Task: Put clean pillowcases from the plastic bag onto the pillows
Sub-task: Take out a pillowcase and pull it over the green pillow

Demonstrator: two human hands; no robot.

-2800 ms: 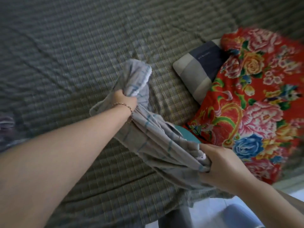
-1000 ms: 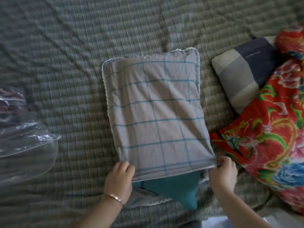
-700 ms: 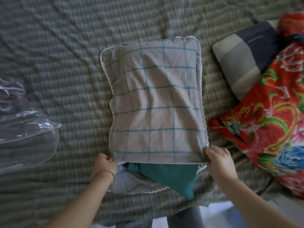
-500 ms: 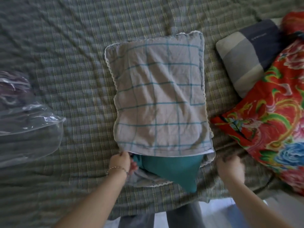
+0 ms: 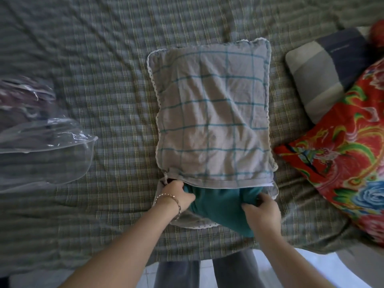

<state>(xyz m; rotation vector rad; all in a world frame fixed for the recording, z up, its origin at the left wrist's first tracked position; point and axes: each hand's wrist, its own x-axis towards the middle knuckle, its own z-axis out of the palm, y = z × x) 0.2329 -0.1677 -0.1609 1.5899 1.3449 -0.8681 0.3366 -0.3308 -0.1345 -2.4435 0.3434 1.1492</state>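
A grey pillowcase with teal checks and a white lace edge (image 5: 214,113) lies on the bed, mostly pulled over a teal pillow (image 5: 220,206). The pillow's near end sticks out of the case's open mouth. My left hand (image 5: 176,194) reaches into the left corner of the opening, its fingers hidden under the fabric. My right hand (image 5: 260,210) grips the teal pillow at the right corner of the opening. A clear plastic bag (image 5: 39,132) with folded cloth inside lies at the left.
The bed is covered by a green-grey checked sheet (image 5: 104,59). A grey and navy striped pillow (image 5: 324,69) and a red floral quilt (image 5: 342,159) lie at the right. The bed's near edge and pale floor show at the bottom.
Both hands let go of the pillowcase's open edge and moved inward onto the teal pillow. The case now sits further over the pillow.
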